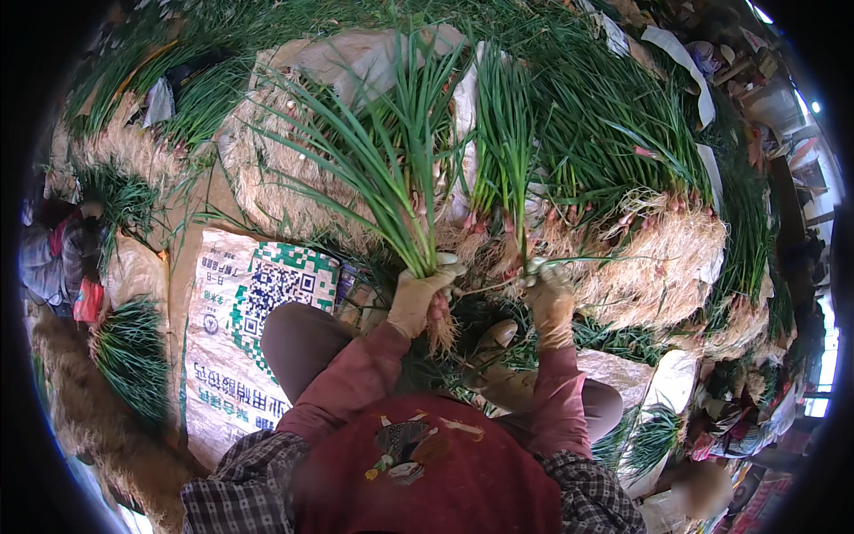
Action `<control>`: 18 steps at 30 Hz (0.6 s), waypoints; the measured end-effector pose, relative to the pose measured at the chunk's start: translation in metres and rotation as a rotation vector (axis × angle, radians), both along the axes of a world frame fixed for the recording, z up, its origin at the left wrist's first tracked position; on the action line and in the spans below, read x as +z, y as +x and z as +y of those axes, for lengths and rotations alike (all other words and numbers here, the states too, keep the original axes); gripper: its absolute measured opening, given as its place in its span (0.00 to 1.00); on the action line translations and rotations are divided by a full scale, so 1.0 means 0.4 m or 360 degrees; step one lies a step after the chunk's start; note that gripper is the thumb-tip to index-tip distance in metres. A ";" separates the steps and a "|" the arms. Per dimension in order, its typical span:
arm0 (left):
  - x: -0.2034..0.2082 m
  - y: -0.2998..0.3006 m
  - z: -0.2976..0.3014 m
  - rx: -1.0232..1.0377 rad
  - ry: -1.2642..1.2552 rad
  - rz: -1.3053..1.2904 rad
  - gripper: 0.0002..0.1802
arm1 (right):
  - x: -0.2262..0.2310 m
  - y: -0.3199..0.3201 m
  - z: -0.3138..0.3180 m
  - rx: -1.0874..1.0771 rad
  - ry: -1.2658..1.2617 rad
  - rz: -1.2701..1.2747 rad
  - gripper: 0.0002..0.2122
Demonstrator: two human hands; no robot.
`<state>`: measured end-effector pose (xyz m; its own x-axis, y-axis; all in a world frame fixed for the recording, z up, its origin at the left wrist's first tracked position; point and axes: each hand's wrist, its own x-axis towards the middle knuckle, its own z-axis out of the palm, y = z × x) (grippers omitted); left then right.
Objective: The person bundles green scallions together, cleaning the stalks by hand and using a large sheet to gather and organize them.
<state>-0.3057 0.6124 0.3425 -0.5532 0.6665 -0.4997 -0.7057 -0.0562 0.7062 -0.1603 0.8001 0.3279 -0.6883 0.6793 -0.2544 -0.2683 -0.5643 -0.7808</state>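
My left hand [422, 289], in a pale work glove, is closed round a bunch of scallions [411, 209]. Their long green leaves fan up and to the left, and reddish bulbs with stringy roots [442, 334] hang below the fist. To the right, my gloved right hand [549, 298] is pinched shut on one end of a thin pale strand [489, 287] that stretches across to the left hand. A slim green leaf sticks out rightward from beside the right fingers. Whether strand and leaf are one piece I cannot tell.
Large piles of scallions [614, 133] with matted roots [658, 267] lie ahead and to the right. A printed white sack [213, 347] lies beside my left knee. Another person [62, 254] sits at the far left beside more scallions [133, 356].
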 end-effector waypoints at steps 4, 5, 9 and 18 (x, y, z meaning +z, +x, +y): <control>0.002 0.027 0.012 -0.0228 0.0026 -0.0110 0.15 | 0.061 -0.050 -0.139 0.0446 0.0005 -0.0130 0.09; -0.016 0.033 0.022 -0.0147 0.0081 -0.0145 0.14 | 0.074 -0.064 -0.158 0.0486 -0.0007 -0.0183 0.08; -0.014 0.017 0.009 -0.0315 -0.0003 -0.0094 0.12 | 0.072 -0.099 -0.141 0.0482 -0.0054 -0.0291 0.07; 0.046 0.002 -0.010 -0.0102 -0.0033 -0.0211 0.15 | 0.018 -0.003 0.118 -0.0051 0.0256 -0.0488 0.05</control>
